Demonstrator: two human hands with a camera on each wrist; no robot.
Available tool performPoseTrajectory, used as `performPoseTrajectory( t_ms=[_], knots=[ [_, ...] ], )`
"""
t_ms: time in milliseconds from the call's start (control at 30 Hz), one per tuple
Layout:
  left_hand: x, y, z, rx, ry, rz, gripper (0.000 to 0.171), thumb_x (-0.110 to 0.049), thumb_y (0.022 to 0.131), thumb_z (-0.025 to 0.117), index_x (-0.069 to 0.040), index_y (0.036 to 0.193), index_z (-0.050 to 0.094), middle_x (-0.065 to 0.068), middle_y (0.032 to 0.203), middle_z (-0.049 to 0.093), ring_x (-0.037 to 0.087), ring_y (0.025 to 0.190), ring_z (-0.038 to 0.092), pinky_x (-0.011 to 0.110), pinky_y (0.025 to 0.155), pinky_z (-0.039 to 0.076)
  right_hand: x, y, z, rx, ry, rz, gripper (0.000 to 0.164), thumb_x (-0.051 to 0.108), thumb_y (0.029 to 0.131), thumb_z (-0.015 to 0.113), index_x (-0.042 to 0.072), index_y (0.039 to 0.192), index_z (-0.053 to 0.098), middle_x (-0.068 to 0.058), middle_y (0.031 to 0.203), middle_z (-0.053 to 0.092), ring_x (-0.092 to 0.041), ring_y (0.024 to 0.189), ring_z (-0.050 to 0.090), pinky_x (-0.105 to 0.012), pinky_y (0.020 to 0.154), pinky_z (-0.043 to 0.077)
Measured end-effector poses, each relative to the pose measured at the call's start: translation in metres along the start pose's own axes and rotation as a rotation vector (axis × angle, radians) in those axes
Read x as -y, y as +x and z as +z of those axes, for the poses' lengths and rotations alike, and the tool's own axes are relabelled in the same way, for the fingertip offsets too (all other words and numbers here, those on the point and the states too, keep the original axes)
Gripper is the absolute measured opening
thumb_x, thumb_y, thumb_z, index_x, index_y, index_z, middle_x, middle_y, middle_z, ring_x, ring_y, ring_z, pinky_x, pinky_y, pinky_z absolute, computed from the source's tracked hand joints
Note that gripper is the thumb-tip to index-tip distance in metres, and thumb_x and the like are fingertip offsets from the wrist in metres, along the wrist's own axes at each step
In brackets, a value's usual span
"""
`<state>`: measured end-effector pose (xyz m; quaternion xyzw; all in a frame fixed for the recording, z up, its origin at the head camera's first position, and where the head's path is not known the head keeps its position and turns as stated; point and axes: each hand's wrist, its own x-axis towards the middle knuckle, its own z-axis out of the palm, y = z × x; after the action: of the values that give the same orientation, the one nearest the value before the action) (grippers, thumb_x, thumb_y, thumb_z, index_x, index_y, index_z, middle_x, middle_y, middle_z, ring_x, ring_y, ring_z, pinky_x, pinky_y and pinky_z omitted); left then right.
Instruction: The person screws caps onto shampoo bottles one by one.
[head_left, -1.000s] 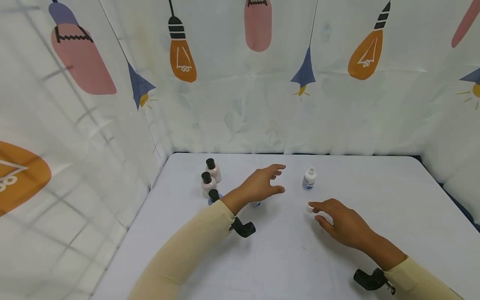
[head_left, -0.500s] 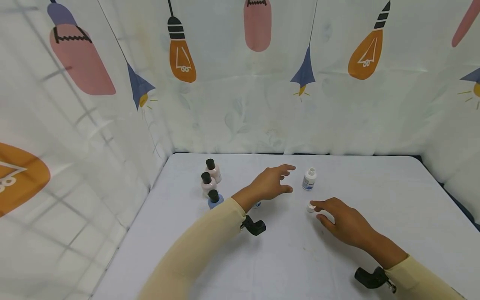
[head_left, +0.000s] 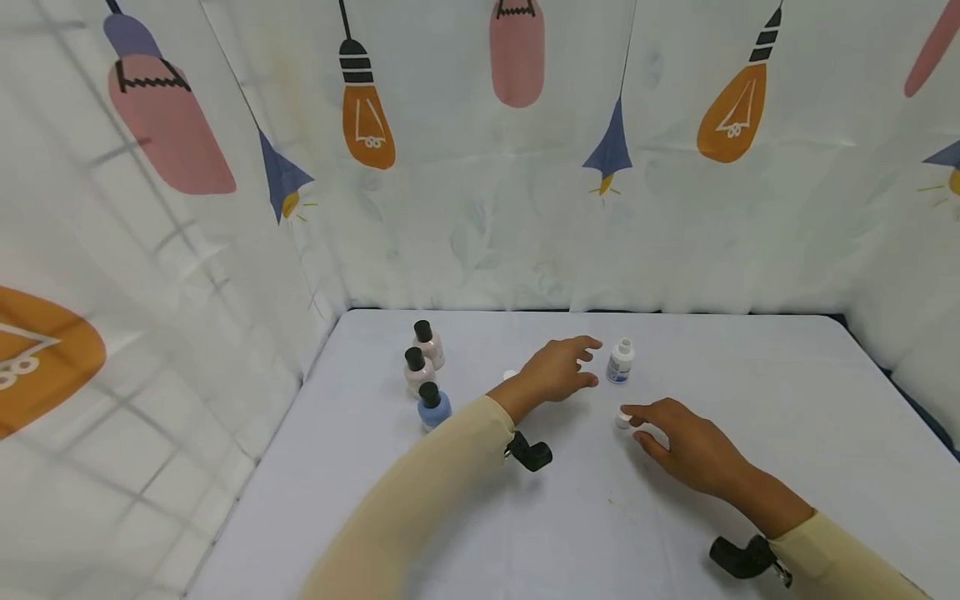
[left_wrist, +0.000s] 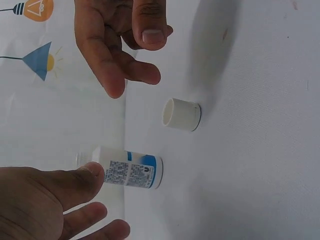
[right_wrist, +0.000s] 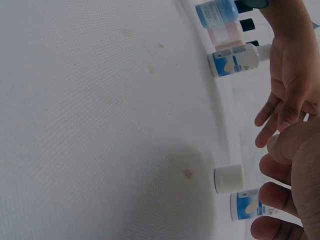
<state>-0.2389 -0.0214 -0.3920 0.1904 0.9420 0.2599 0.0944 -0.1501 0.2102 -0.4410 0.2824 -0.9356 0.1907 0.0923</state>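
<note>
My left hand (head_left: 555,369) hovers with relaxed, spread fingers just left of a small uncapped white plastic bottle (head_left: 620,362), which stands upright with a blue-and-white label. In the left wrist view its thumb overlaps the neck of that bottle (left_wrist: 132,169). Nearer to me, a white screw cap (left_wrist: 182,115) sits on the table, its hollow side up. My right hand (head_left: 690,446) is held by the cap, index fingertip overlapping it in the head view; thumb and fingers are apart around nothing. In the right wrist view the cap (right_wrist: 229,179) stands beside the fingers.
Two pale pink bottles (head_left: 418,372) and a blue bottle (head_left: 433,406), all with black caps, stand at the left. A second white labelled bottle (right_wrist: 235,60), capped, is mostly behind my left wrist in the head view. Printed cloth walls (head_left: 465,242) enclose the table.
My left hand has moved right, closer to the uncapped white bottle, and the blue bottle has come out from behind the sleeve. My right hand has stayed almost still by the cap.
</note>
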Motion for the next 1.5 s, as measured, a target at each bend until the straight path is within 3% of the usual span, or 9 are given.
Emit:
performPoseTrajectory(
  t_ms=[300,533,867,1167,1500],
  knots=[
    [-0.001,0.010,0.011,-0.007,-0.045,-0.013,0.069,-0.027,0.094,0.079,-0.029,0.154,0.045,-0.003,0.136,0.066,0.016,0.123,0.062,0.037,0.098,0.052,-0.003,-0.002,-0.002,-0.047,-0.007,-0.025,0.049,0.008,0.087,0.082,0.018,0.133,0.066,0.007,0.105,0.069,-0.016,0.095,0.067,-0.033,0.069,0.058],
    [0.000,0.018,0.020,-0.007,-0.085,-0.016,0.072,-0.023,0.093,0.079,-0.031,0.155,0.044,-0.003,0.140,0.063,0.015,0.127,0.059,0.036,0.102,0.049,-0.007,-0.004,-0.002,-0.033,-0.007,-0.009,0.048,0.010,0.088,0.081,0.018,0.133,0.066,0.005,0.105,0.069,-0.018,0.094,0.067,-0.033,0.069,0.058],
    [-0.002,0.032,0.030,-0.027,-0.124,0.001,0.073,-0.023,0.091,0.082,-0.027,0.154,0.045,-0.002,0.136,0.066,0.016,0.120,0.064,0.035,0.097,0.052,-0.009,-0.002,-0.003,-0.019,0.006,-0.009,0.047,0.008,0.089,0.080,0.017,0.133,0.067,0.004,0.106,0.069,-0.018,0.096,0.066,-0.035,0.070,0.058],
    [-0.001,0.040,0.039,-0.046,-0.112,-0.004,0.074,-0.023,0.090,0.083,-0.025,0.154,0.045,-0.001,0.135,0.066,0.012,0.110,0.068,0.032,0.092,0.053,-0.011,-0.002,0.001,-0.027,0.010,-0.017,0.046,0.008,0.089,0.080,0.017,0.132,0.067,0.003,0.107,0.068,-0.017,0.095,0.066,-0.033,0.068,0.057],
    [-0.002,0.046,0.047,-0.057,-0.103,-0.017,0.075,-0.023,0.091,0.081,-0.028,0.156,0.043,-0.003,0.136,0.065,0.012,0.115,0.064,0.031,0.096,0.051,-0.010,-0.003,0.000,-0.027,0.006,0.000,0.046,0.008,0.090,0.079,0.017,0.133,0.067,0.005,0.107,0.068,-0.017,0.097,0.066,-0.034,0.070,0.057]
  ],
)
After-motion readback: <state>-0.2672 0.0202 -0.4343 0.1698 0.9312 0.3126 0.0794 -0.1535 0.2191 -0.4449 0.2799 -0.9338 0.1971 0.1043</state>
